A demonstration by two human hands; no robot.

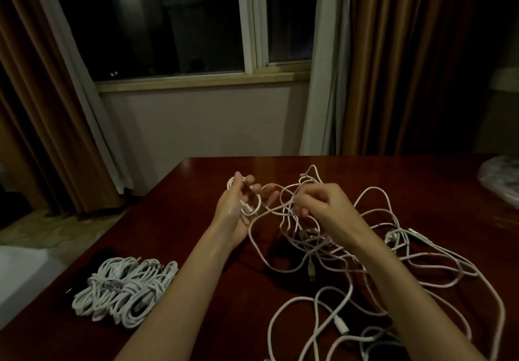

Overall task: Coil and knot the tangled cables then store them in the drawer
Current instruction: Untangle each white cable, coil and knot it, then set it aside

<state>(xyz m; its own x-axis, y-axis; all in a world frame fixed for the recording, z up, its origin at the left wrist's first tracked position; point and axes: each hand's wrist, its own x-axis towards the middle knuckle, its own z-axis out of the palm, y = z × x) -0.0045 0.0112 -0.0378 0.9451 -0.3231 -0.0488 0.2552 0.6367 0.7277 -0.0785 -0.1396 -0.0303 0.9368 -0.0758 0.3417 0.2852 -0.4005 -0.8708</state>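
Cables are spread over a dark red table point(213, 169). A small white loop of cable point(247, 200) is held up in the left hand point(238, 209), with the thumb and fingers curled round it. The right hand point(320, 203) is raised just beside it, and a strand is pinched in its bent fingers. Both hands are lifted above the table top.

A big messy tangle of white cables point(365, 254) is seen under and to the right of the right hand. Its loops are draped across the table toward the near right edge, and a few strands are pulled up to the two hands. Small plugs can be seen in the mess.

Near the left front corner, a pile of coiled cables point(126, 290) is laid flat on the table, well apart from the tangle. Each coil is tied round its middle.

At the far right edge, something pale and crinkly point(500, 178) is partly seen; what it is cannot be told. Behind the table, a dark window point(174, 23) is framed by brown curtains point(407, 65).
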